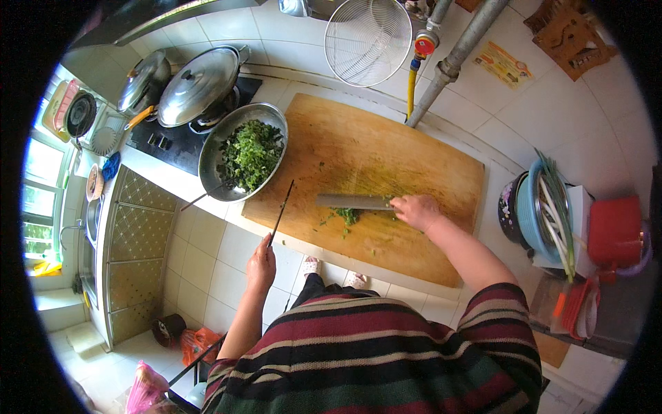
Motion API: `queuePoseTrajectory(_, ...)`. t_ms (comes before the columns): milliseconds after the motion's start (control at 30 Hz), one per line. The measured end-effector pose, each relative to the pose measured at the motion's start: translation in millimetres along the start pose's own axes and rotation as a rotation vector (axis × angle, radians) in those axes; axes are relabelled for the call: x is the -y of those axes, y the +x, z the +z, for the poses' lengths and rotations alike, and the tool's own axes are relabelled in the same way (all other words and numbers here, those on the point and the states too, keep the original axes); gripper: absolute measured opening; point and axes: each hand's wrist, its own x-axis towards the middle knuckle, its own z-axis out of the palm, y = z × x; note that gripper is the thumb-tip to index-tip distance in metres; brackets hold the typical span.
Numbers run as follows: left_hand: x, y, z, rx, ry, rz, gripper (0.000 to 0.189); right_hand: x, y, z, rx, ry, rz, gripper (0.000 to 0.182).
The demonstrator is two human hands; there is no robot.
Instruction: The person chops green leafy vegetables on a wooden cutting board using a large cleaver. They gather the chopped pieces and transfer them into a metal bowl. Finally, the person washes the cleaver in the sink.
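My right hand (418,211) holds a cleaver (354,201), its blade lying across the wooden cutting board (414,150). A small heap of chopped greens (347,215) lies on the board along the blade's near edge. My left hand (261,263) grips a dark, thin stick, perhaps a chopstick (281,213), whose tip is over the board's left part. To the left, a round metal pan (206,161) full of chopped leafy greens (251,155) overlaps the board's left edge. Another thin stick (199,201) leans out over the pan's near rim.
A lidded wok (199,85) and a lidded pot (146,80) stand on the black gas hob (168,147). A wire strainer (368,41) hangs by metal pipes (450,67). At right are blue basins (527,212) with scallions (556,217) and a red container (614,231).
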Motion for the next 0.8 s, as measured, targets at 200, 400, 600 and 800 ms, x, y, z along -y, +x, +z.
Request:
queuePoseTrajectory(200, 4.4, 14.5, 33.9, 0.037, 0.020, 0.030, 0.040, 33.7, -51.2, 8.5, -0.188, 0.223, 0.208, 0.021)
queuePoseTrajectory(400, 18.6, 9.2, 71.4, 0.158, 0.033, 0.041, 0.048, 75.6, -144.9, 55.5, -0.201, 1.206, 0.886, 0.027)
queuePoseTrajectory(600, 7.1, 3.6, 71.6, 0.206, 0.053, 0.144, 0.048, 138.8, -200.1, 95.2, -0.518, 1.542, 1.254, 0.023)
queuePoseTrajectory(800, 0.7, 10.4, 75.1, 0.315, 0.006, 0.129, 0.049, 171.6, -156.8, 119.6, -0.560, 1.748, 1.317, 0.021)
